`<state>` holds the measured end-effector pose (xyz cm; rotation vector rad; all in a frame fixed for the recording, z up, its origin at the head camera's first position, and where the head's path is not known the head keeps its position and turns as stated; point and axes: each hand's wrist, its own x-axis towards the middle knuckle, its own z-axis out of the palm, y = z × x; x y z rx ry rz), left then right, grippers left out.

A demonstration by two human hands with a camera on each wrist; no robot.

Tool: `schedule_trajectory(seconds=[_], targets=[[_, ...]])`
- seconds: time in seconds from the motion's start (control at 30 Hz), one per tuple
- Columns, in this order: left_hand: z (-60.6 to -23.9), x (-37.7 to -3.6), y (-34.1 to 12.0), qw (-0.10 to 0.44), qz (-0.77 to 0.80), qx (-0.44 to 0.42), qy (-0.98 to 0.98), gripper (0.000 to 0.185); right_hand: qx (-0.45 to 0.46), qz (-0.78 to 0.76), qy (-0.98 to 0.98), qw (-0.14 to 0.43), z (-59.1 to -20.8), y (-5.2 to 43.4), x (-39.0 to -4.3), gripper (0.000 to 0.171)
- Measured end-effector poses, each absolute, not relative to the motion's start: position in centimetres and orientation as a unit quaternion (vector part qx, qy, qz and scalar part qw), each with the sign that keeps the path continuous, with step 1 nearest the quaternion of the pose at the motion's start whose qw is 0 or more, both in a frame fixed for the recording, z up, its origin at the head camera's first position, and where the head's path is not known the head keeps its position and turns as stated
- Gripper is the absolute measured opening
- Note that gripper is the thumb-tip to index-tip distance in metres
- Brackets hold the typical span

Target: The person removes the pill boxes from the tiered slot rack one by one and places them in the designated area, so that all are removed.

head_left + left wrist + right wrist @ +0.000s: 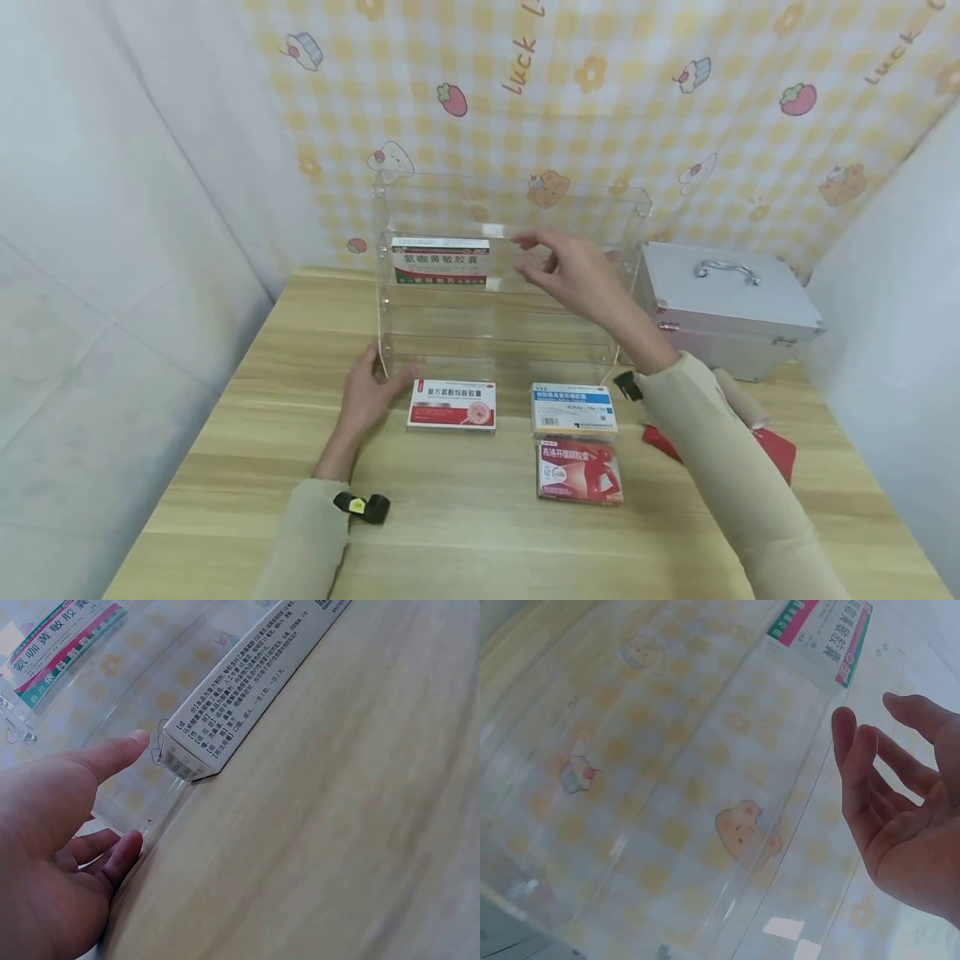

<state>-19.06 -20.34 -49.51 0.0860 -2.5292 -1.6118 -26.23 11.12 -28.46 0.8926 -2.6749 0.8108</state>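
A clear acrylic tiered rack (495, 323) stands at the back of the table. A green, white and red medicine box (439, 265) sits on one of its upper tiers at the left. My right hand (581, 271) hovers in front of the rack, right of that box, fingers loosely bent with nothing between them. At the rack's lower left corner is my left hand (369, 392); its thumb is extended near the end of a red and white medicine box (452, 406), and its fingers (124, 859) lie by the rack's bottom edge. That box lies on the table before the rack.
Right of it lie a blue and white medicine box (573, 408) and, closer, a red medicine box (579, 472). A silver case (731, 292) with a handle stands beside the rack. A red cloth (776, 454) and a beige roll (741, 400) lie behind my right forearm.
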Motion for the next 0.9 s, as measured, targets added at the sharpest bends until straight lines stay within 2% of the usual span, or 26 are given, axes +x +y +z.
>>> schedule_trajectory(seconds=[0.23, 0.53, 0.73, 0.9], targets=[[-49.9, -18.8, -20.1, 0.071, -0.539, 0.021, -0.839, 0.079, 0.286, 0.266, -0.92, 0.028, -27.6, 8.4, -28.0, 0.044], [-49.7, -18.9, -20.1, 0.076, -0.536, 0.02, -0.841, 0.08, 0.279, 0.312, -0.907, -0.049, -27.5, 7.2, -29.4, 0.035], [-49.5, -19.1, -20.2, 0.08, -0.533, 0.022, -0.842, 0.076, 0.266, 0.367, -0.889, -0.07, -27.6, 6.9, -29.7, 0.033], [-49.3, -19.0, -20.3, 0.078, -0.531, 0.027, -0.844, 0.079, 0.254, 0.397, -0.879, -0.076, -27.5, 6.7, -29.7, 0.029]])
